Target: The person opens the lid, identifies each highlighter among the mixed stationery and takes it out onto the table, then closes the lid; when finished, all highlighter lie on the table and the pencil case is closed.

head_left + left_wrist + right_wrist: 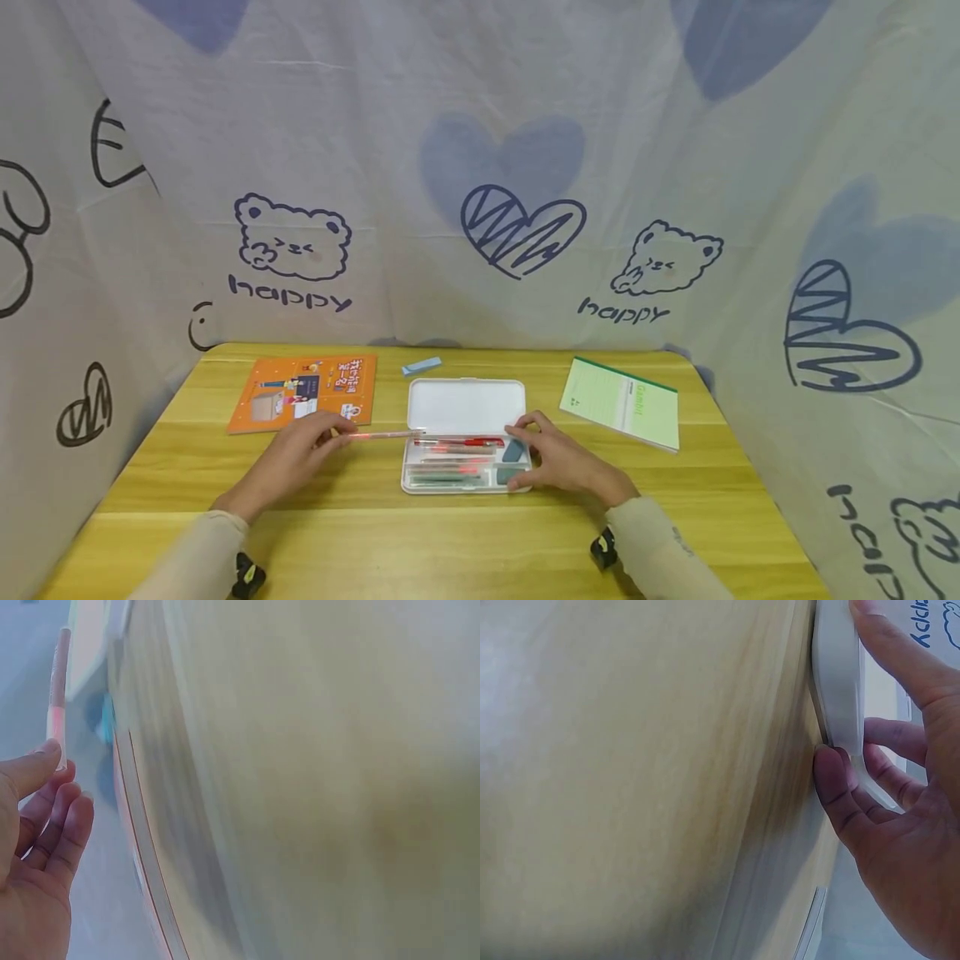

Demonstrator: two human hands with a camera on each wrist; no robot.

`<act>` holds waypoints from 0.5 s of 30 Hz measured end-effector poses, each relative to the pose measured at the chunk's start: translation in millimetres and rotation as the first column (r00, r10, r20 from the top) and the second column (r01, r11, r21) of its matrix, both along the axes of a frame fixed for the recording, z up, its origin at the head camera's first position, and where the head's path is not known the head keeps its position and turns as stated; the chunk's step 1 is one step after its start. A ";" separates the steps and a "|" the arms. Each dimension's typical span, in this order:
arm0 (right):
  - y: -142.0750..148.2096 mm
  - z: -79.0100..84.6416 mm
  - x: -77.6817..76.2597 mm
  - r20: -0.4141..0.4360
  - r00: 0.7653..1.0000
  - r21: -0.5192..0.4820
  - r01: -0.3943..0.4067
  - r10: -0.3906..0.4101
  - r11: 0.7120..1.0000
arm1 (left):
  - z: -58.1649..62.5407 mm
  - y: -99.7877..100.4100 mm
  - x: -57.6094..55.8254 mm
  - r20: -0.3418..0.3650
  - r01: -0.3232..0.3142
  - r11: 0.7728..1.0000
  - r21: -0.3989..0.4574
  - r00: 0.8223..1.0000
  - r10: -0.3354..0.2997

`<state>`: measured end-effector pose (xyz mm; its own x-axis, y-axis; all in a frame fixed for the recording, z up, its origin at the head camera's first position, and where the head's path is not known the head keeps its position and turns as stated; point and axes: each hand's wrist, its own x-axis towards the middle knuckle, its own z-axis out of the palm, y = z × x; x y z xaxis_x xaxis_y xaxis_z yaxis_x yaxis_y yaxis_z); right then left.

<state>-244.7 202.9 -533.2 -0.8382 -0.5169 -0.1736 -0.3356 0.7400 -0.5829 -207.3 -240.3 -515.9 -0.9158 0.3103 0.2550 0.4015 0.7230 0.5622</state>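
An open white pencil case point(467, 407) lies in the middle of the table, its lid laid back. Inside are several slim pens, one of them a red pen point(480, 442), and dark teal pieces point(513, 452) at the right end. My left hand point(311, 446) pinches one end of a slim pen point(57, 690) with a translucent barrel and a pinkish-red part. That pen points right, its far tip overlapping the case near the hinge. At the case's right end, my right hand point(562, 457) grips it, thumb at the front edge and fingers at the back.
An orange booklet point(258, 383) lies at the left, partly behind my left hand. Behind the case sits a small light-blue item point(422, 366). A green notepad point(622, 403) rests at the right. Printed cloth point(390, 167) hangs around the wooden table point(420, 550).
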 end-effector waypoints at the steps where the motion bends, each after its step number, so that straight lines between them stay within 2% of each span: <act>1: 0.0 -0.1 -0.2 -0.003 1.000 0.001 -0.003 0.003 1.000 | 0.0 -10.0 2.5 -0.003 -0.015 1.000 -0.007 1.000 0.015; 10: -0.2 0.4 -0.3 0.000 1.000 -0.015 -0.010 0.010 1.000 | -1.4 -85.5 29.8 0.035 -0.132 0.985 -0.113 0.990 0.137; 15: 0.8 1.3 1.1 -0.009 1.000 -0.013 -0.014 0.014 1.000 | -7.2 -123.0 36.7 0.019 -0.181 0.970 -0.159 0.982 0.187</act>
<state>-243.6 203.6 -532.0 -0.8323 -0.5310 -0.1592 -0.3514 0.7274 -0.5894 -170.6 -363.3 -523.0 -0.9680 0.1694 0.1852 0.2365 0.8627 0.4470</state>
